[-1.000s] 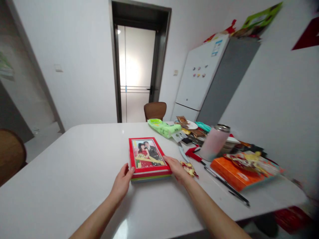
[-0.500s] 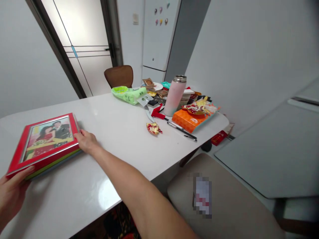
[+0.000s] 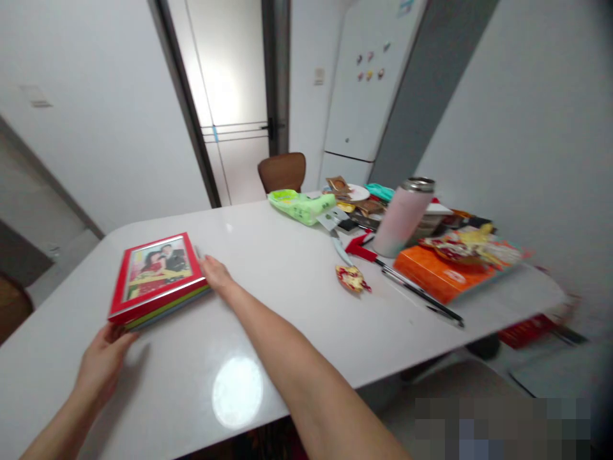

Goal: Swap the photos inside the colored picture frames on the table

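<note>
A stack of picture frames is between my hands at the left of the table. On top lies a red photo frame (image 3: 158, 271) with a picture of two people, and green and blue-grey edges show beneath it. My left hand (image 3: 103, 358) grips the near left corner, its fingers partly hidden under the stack. My right hand (image 3: 218, 275) is closed round the right side, fingers along the edge. Whether the stack's underside touches the white table (image 3: 268, 306) I cannot tell.
Across the table stand a pink bottle (image 3: 403, 217) and an orange packet (image 3: 445, 271) with fruit peel on it. Nearby lie a pomegranate piece (image 3: 352, 279), a knife (image 3: 341, 248), a red-headed hammer-like tool (image 3: 361, 248), a pen (image 3: 407, 289) and a green bag (image 3: 301, 206). A brown chair (image 3: 282, 171) stands behind.
The view has swung left, so everything appears farther right. Both hands still hold the stack, which sits farther from me; more of my left hand and forearm shows.
</note>
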Demonstrator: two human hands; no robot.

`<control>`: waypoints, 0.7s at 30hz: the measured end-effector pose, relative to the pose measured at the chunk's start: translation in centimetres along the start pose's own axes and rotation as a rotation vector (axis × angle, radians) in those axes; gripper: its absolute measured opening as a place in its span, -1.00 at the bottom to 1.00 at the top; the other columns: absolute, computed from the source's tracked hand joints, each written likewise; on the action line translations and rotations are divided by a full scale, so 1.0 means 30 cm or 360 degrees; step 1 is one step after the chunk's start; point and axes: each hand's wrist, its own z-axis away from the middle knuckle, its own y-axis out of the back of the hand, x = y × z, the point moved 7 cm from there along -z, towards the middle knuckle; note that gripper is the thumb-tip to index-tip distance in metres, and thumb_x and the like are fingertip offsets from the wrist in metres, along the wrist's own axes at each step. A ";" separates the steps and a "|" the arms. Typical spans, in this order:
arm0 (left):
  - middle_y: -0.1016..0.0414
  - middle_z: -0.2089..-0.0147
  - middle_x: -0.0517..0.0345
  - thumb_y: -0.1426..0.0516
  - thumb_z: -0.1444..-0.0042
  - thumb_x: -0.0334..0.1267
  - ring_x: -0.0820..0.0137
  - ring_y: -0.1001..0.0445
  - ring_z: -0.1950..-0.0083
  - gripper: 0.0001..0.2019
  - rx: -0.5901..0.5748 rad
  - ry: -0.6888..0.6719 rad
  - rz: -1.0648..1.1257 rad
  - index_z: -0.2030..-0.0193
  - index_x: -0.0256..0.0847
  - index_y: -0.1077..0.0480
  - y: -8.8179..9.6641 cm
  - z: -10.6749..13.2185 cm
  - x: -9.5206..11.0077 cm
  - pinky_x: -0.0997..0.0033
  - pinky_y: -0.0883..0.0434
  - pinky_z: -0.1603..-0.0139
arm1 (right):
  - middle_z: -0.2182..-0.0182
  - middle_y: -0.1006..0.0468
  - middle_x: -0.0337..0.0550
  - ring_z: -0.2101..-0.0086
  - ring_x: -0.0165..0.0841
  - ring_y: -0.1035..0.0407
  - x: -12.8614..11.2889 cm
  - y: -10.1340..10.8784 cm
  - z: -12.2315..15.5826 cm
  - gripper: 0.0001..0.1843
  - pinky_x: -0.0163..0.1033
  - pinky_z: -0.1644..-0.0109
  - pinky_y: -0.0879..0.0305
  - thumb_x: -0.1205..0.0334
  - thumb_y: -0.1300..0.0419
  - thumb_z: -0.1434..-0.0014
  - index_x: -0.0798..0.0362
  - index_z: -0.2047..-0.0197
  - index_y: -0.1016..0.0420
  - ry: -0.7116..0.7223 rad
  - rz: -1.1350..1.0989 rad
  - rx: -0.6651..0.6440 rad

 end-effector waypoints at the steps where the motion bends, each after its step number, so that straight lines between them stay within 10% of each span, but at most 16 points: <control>1: -0.46 0.39 0.28 -0.20 0.39 -0.39 0.39 -0.41 0.31 -0.70 0.0021 0.0003 0.0027 0.38 -0.19 -0.34 0.026 0.019 -0.006 0.51 -0.35 0.40 | 0.11 -0.33 -0.10 0.19 -0.34 -0.30 -0.010 0.019 0.015 -0.67 -0.10 0.16 -0.27 0.16 -0.03 -0.11 0.10 0.05 -0.25 0.0020 0.0001 0.0050; 5: -0.28 0.69 0.35 -0.21 0.38 -0.34 0.54 -0.21 0.67 -0.67 0.0055 -0.0016 0.0160 0.35 -0.33 -0.35 0.070 0.115 0.052 0.57 -0.17 0.67 | 0.30 -0.41 -0.20 0.34 -0.42 -0.30 -0.102 0.020 0.092 -0.64 -0.22 0.23 -0.24 0.25 0.00 -0.11 0.06 -0.01 -0.21 0.0220 -0.0079 0.0110; 11: -0.22 0.61 0.45 -0.12 0.28 -0.33 0.58 -0.18 0.61 -0.31 -0.0112 -0.0370 0.0524 -0.11 -0.10 -0.07 -0.041 0.216 0.427 0.59 -0.20 0.54 | 0.65 -0.17 -0.46 0.64 -0.55 -0.02 -0.418 -0.164 0.349 -0.29 -0.39 0.53 -0.06 0.37 -0.01 0.08 -0.06 -0.18 0.08 0.0565 -0.0762 -0.0534; 14: -0.18 0.59 0.45 -0.11 0.27 -0.41 0.57 -0.19 0.58 -0.19 -0.0560 -0.0590 0.0945 -0.19 -0.11 0.12 -0.109 0.271 0.576 0.57 -0.21 0.51 | 0.68 -0.09 -0.45 0.64 -0.54 0.00 -0.515 -0.176 0.428 -0.34 -0.39 0.56 -0.02 0.35 0.01 0.10 -0.05 -0.14 -0.03 0.0528 -0.1188 -0.0652; 21: -0.15 0.59 0.45 -0.12 0.23 -0.47 0.61 -0.16 0.58 -0.18 -0.0643 -0.0502 0.1098 -0.21 -0.08 0.15 -0.103 0.311 0.494 0.63 -0.13 0.55 | 0.71 -0.07 -0.48 0.67 -0.56 0.01 -0.438 -0.204 0.461 -0.33 -0.42 0.58 0.01 0.36 -0.02 0.15 -0.03 -0.11 -0.08 0.0225 -0.1151 -0.0679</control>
